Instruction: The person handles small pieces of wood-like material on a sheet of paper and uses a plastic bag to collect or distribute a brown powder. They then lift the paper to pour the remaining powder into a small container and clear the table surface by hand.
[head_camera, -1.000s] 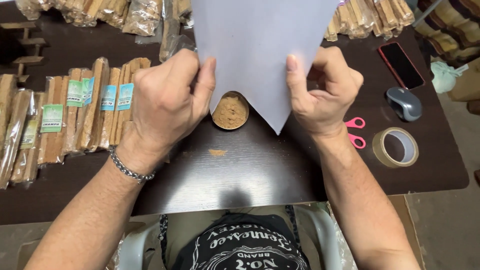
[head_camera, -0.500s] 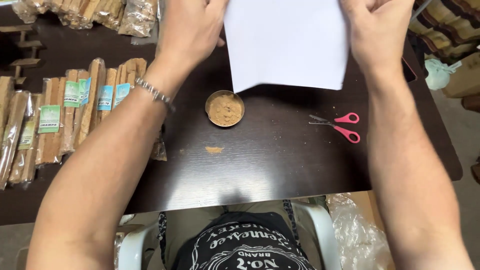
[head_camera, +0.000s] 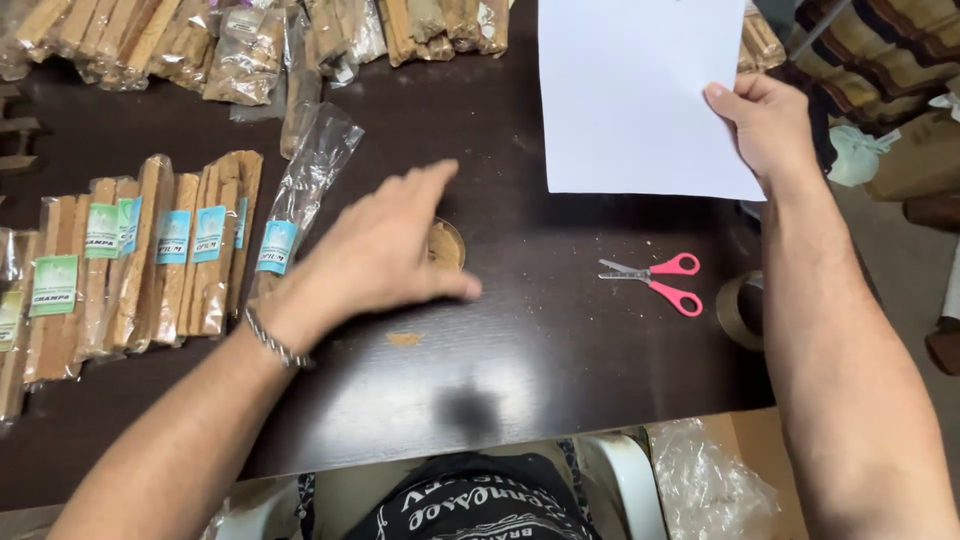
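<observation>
Fingers of the right hand (head_camera: 765, 125) pinched on the edge of a white paper sheet (head_camera: 640, 95) raised above the dark tabletop (head_camera: 560, 350), left hand (head_camera: 375, 255) spread flat and blurred over a small round wooden dish (head_camera: 446, 243), pink-handled scissors (head_camera: 655, 280) lying nearby, wrapped wood-stick bundles (head_camera: 150, 260) at the left

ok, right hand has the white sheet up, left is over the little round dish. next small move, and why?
Probably slide the round dish aside with the left hand, which hovers open right above it. The right hand holds the white sheet by one edge above the dark table, and the dish sits in the bare patch where the sheet could lie flat.
</observation>
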